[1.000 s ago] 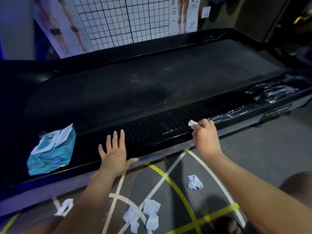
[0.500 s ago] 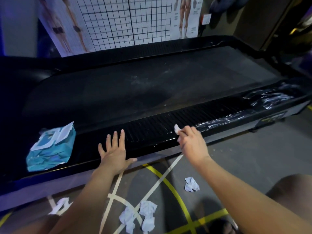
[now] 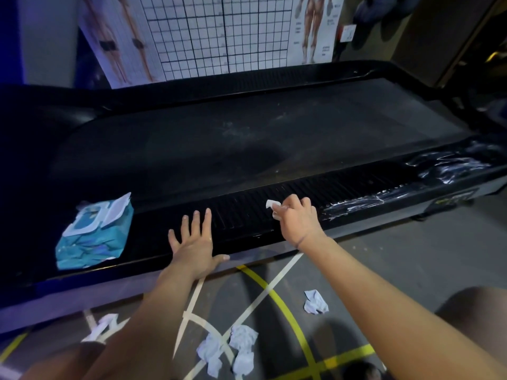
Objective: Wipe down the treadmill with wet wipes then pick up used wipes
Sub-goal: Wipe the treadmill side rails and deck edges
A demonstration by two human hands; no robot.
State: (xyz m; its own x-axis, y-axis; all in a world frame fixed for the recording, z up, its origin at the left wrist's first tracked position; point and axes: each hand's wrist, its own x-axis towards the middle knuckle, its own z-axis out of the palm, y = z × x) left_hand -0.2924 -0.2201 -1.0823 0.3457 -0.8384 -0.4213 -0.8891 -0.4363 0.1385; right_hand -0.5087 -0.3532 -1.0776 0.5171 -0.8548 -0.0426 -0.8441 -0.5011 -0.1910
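- Right hand (image 3: 297, 220): fingers curled round wet wipe (image 3: 272, 204) on the treadmill's ribbed side rail (image 3: 241, 215); now further left than a second ago.
- Left hand (image 3: 194, 242): flat, fingers spread on rail edge; unmoved.
- Wet streaks (image 3: 354, 205): rightward; wiping likely progressing leftward.
- Used wipes (image 3: 227, 349): crumpled on floor (image 3: 397, 270), uncollected.

Left hand (image 3: 193, 245) lies flat, fingers (image 3: 194, 223) spread; right hand (image 3: 297, 223) grips a wipe (image 3: 271, 204) in curled fingers.

wall: grid chart (image 3: 219, 34) (anatomy figures (image 3: 311, 31) at sides) | floor (image 3: 406, 264): yellow and white lines (image 3: 267, 287)
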